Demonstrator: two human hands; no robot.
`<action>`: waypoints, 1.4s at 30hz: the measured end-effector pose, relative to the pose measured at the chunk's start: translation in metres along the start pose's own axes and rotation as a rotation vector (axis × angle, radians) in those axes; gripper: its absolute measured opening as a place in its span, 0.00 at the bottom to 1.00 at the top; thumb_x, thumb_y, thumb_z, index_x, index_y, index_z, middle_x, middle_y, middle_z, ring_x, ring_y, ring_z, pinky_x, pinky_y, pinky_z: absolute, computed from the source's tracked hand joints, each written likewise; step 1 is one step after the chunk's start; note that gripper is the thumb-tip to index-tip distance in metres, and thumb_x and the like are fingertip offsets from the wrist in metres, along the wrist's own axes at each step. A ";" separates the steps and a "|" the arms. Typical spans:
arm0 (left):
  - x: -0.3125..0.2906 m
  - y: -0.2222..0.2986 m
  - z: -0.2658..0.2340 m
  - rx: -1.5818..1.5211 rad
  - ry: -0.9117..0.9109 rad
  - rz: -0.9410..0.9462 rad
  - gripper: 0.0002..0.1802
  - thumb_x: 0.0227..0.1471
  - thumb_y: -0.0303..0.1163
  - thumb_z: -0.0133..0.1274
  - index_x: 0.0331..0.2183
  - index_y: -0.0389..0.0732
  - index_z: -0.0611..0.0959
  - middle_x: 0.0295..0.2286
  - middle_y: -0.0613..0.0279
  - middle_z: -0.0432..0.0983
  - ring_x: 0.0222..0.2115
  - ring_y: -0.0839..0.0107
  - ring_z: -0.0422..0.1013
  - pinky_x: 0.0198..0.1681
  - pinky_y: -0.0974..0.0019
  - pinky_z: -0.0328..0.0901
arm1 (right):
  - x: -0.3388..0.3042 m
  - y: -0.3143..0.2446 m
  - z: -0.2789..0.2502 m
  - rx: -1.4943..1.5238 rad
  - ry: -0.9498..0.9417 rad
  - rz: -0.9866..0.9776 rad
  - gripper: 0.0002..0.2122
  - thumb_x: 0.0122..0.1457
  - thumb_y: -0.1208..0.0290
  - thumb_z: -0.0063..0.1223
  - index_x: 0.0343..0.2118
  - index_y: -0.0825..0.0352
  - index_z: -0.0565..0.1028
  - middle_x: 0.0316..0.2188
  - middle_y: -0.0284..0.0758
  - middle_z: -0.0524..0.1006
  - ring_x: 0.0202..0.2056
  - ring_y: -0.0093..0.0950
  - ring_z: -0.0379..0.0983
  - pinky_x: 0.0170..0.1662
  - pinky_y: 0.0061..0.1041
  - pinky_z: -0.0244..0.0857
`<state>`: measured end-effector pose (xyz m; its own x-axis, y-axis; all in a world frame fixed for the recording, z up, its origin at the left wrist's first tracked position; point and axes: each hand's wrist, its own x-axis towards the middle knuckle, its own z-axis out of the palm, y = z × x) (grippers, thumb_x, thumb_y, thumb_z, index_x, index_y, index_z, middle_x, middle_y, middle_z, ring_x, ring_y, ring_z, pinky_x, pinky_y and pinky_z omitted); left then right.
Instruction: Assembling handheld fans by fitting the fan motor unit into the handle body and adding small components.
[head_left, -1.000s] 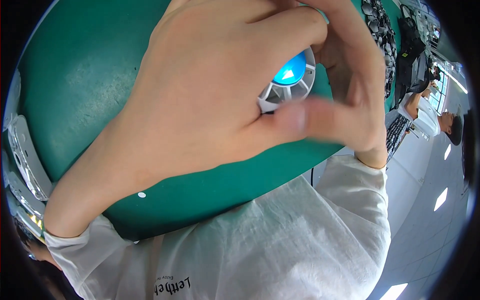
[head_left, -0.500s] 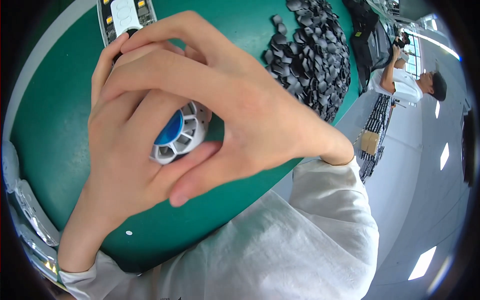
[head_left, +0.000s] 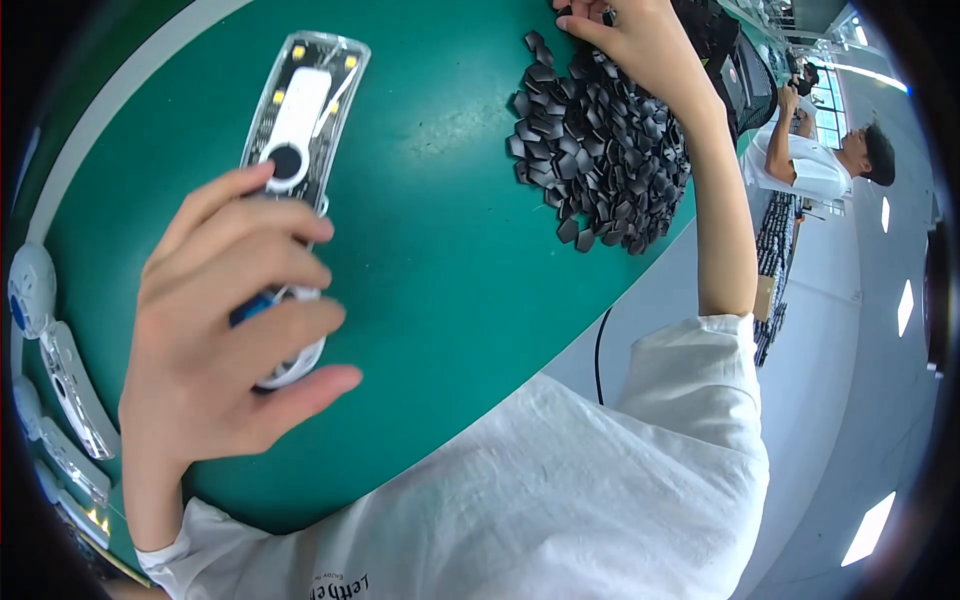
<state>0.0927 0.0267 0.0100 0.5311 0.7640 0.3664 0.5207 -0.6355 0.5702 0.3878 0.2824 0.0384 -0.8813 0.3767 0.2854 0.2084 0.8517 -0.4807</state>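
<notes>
My left hand [head_left: 215,320] is curled over the round white and blue head [head_left: 300,365] of a handheld device. Its clear handle [head_left: 335,110] points away from me, showing small yellow parts, a white strip and a round black spot that my index fingertip touches. The fingers are slightly blurred and hide most of the head. At the top edge my right hand [head_left: 635,40] reaches over a heap of small black angular pieces [head_left: 610,160]. Its thumb and fingers close together at the heap's far side; the picture's edge cuts them off, and what they hold cannot be made out.
Similar clear-handled devices [head_left: 75,390] line the left edge of the green table [head_left: 430,270]. A black bag [head_left: 750,90] lies beyond the heap at the right. Farther back, another person [head_left: 800,165] in a white shirt is at work.
My right hand has left the device and moved up and right to the heap of black pieces. The device's handle now shows more, with my left hand still over its head.
</notes>
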 end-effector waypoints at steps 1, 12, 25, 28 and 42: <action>-0.004 -0.001 -0.003 0.022 0.024 0.012 0.24 0.40 0.45 0.69 0.37 0.38 0.85 0.38 0.53 0.77 0.43 0.49 0.75 0.50 0.40 0.66 | 0.000 -0.005 -0.005 -0.164 -0.074 0.202 0.08 0.54 0.77 0.61 0.36 0.72 0.79 0.26 0.42 0.78 0.27 0.36 0.76 0.35 0.31 0.70; -0.061 0.030 0.004 0.097 0.125 -0.582 0.38 0.37 0.42 0.73 0.50 0.36 0.80 0.44 0.47 0.76 0.42 0.51 0.76 0.43 0.60 0.71 | 0.007 -0.063 0.012 -0.610 -0.146 -0.121 0.11 0.51 0.77 0.65 0.38 0.69 0.80 0.33 0.37 0.81 0.32 0.33 0.78 0.35 0.27 0.70; -0.073 -0.014 0.011 0.052 0.516 -0.167 0.33 0.41 0.31 0.70 0.50 0.34 0.80 0.47 0.47 0.77 0.43 0.53 0.76 0.48 0.62 0.70 | 0.018 -0.154 0.129 0.108 -0.218 -0.169 0.09 0.43 0.81 0.66 0.29 0.73 0.79 0.27 0.38 0.79 0.25 0.30 0.76 0.24 0.24 0.67; -0.090 -0.013 0.005 0.056 0.491 -0.211 0.32 0.41 0.32 0.70 0.49 0.35 0.80 0.46 0.48 0.77 0.42 0.54 0.76 0.48 0.61 0.69 | 0.018 -0.153 0.135 0.039 -0.181 -0.230 0.09 0.41 0.80 0.67 0.28 0.73 0.80 0.25 0.39 0.79 0.24 0.30 0.76 0.23 0.25 0.67; -0.092 -0.011 -0.021 0.099 0.330 -0.367 0.27 0.41 0.36 0.70 0.45 0.39 0.81 0.41 0.52 0.78 0.40 0.57 0.74 0.47 0.60 0.67 | 0.040 -0.168 0.139 -0.061 0.084 -0.585 0.14 0.40 0.78 0.70 0.32 0.73 0.79 0.27 0.39 0.79 0.26 0.29 0.75 0.28 0.28 0.68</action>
<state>0.0241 -0.0340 -0.0139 0.0694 0.9237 0.3767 0.7031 -0.3131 0.6384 0.2583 0.1036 0.0158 -0.8209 -0.1362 0.5546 -0.2755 0.9451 -0.1756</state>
